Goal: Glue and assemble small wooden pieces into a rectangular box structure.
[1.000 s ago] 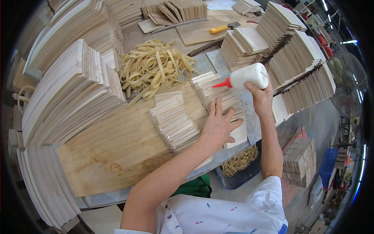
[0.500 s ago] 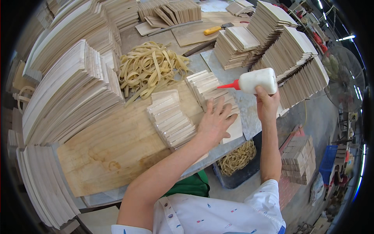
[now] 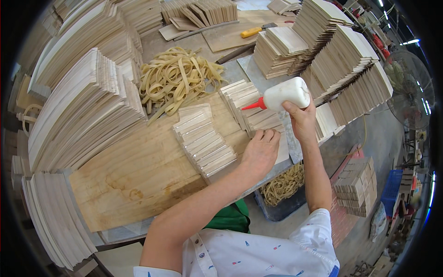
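Note:
My right hand [image 3: 302, 122] is wrapped round a white glue bottle [image 3: 287, 94], tilted so its red nozzle points left over a row of overlapping wooden boards [image 3: 241, 96]. At the near part of that row is my left hand [image 3: 262, 154], its fingers bent together and pressed on a board's edge; the fingertips are partly hidden. To its left lies a second staggered row of wooden boards [image 3: 203, 138], with shiny wet lines along the edges. Both rows rest on a plywood sheet [image 3: 138, 171].
A heap of tan rubber bands [image 3: 180, 78] lies behind the rows. Tall stacks of boards [image 3: 87, 115] line the left, and more stacked boards [image 3: 341, 60] stand at right. A yellow-handled tool [image 3: 251, 32] lies at the back. Below the table edge is a dark bin [image 3: 272, 213] of bands.
My right hand has brought the bottle left and slightly down, its nozzle now over the boards. My left hand's spread fingers have drawn together and moved nearer me on the row.

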A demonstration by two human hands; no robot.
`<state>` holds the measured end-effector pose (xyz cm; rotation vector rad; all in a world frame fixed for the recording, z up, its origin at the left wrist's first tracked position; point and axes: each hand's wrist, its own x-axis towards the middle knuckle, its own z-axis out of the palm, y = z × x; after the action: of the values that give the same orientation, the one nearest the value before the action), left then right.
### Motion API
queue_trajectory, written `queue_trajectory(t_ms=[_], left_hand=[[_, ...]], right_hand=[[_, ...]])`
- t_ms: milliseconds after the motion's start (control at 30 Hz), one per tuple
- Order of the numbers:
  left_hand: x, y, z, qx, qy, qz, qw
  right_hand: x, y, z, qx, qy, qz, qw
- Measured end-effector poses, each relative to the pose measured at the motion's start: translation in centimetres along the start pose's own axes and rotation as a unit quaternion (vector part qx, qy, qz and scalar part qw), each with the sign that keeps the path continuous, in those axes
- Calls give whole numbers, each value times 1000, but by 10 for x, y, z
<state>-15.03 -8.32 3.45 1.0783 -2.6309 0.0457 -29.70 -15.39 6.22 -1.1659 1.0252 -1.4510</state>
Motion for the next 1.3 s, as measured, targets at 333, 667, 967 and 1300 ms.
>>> queue_trajectory(t_ms=[333, 667, 967, 1300], left_hand=[[-3, 8, -1, 1, -3, -16, 1000], [-5, 23, -6, 22, -60, 6, 998], [-8, 23, -3, -2, -50, 0, 999], [-10, 20, -3, -15, -38, -6, 999]], right_hand=[[1, -1, -6, -26, -32, -17, 999], [8, -3, -13, -48, -60, -38, 996], [14, -21, -45, -99, 0, -68, 993], [-19, -15, -26, 32, 6, -9, 999]])
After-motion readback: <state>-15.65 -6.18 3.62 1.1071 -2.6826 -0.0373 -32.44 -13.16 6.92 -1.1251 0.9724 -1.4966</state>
